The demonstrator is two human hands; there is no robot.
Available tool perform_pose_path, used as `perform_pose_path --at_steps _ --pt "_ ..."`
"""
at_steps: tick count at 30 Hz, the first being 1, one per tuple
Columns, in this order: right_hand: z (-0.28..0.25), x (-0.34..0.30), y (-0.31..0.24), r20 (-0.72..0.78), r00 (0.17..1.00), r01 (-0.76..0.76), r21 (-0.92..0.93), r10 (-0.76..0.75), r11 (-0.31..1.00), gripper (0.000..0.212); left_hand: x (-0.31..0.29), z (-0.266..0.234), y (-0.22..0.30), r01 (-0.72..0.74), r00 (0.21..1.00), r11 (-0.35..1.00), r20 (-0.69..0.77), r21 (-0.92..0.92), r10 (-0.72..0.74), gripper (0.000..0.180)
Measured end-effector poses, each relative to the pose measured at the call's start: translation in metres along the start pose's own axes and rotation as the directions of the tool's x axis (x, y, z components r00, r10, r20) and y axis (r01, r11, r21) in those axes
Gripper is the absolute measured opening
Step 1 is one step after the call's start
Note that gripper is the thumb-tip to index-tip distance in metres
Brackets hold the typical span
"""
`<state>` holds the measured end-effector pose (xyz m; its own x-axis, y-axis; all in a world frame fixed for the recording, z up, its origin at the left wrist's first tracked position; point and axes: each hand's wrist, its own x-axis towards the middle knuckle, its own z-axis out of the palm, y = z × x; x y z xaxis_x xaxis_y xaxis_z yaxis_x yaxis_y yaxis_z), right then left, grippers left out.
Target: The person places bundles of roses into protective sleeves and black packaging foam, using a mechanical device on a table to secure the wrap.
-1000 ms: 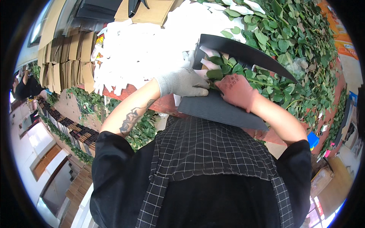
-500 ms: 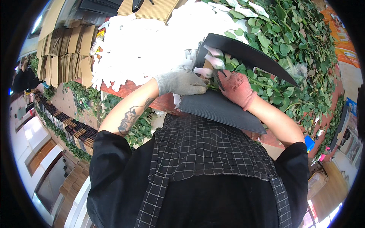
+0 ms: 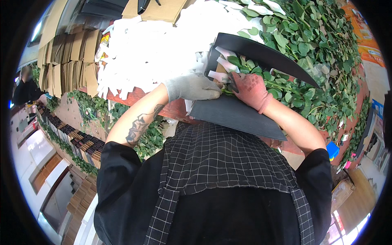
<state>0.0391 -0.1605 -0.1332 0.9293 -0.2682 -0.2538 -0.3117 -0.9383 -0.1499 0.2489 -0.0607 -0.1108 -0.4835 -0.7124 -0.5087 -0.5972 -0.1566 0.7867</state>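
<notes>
A black corrugated sheet (image 3: 241, 118) lies bent open in front of me, its far flap (image 3: 265, 55) standing up. Between the flaps are leafy flower stems, their buds (image 3: 219, 76) wrapped in white-and-pink sleeves. My right hand (image 3: 248, 90), in a red glove with dark fingertips, is closed around a stem just beside the nearest sleeved bud. My left hand (image 3: 195, 87), in a grey glove, rests at the left end of the sheet. Its fingers are pressed together, tips by the same stem; what they grip is hidden.
A heap of white sleeves (image 3: 139, 57) covers the table's left side. Leafy stems (image 3: 322, 53) pile up on the right. Stacked cardboard (image 3: 73, 61) stands at far left, beyond which a person (image 3: 26, 90) is visible. Black scissors-like handles (image 3: 143, 5) lie on brown cardboard (image 3: 163, 12).
My right hand has turned slightly, its fingers still at the nearest bud. My left hand stays almost in place. The whole view has shifted a little.
</notes>
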Motion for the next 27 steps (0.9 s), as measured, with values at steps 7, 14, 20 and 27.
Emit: perform_pose_path --at_steps 7,14,20,27 --pt "0.008 -0.001 0.002 -0.095 0.994 0.056 0.041 -0.052 0.998 0.04 0.004 -0.004 -0.002 -0.063 0.87 0.978 -0.468 0.201 0.152 0.029" --pt "0.012 -0.004 0.002 -0.073 0.997 0.01 0.111 -0.002 0.994 0.041 0.024 0.01 -0.017 0.132 0.887 0.874 -0.449 0.468 0.107 0.015" --pt "0.015 -0.001 0.004 -0.026 0.999 -0.04 0.151 0.044 0.988 0.039 0.004 0.0 -0.021 0.079 0.841 0.899 -0.513 0.43 0.172 0.015" --pt "0.015 0.0 0.007 -0.079 0.997 0.029 0.141 -0.017 0.99 0.041 -0.028 -0.031 -0.016 0.167 0.694 0.834 -0.663 0.526 0.279 0.03"
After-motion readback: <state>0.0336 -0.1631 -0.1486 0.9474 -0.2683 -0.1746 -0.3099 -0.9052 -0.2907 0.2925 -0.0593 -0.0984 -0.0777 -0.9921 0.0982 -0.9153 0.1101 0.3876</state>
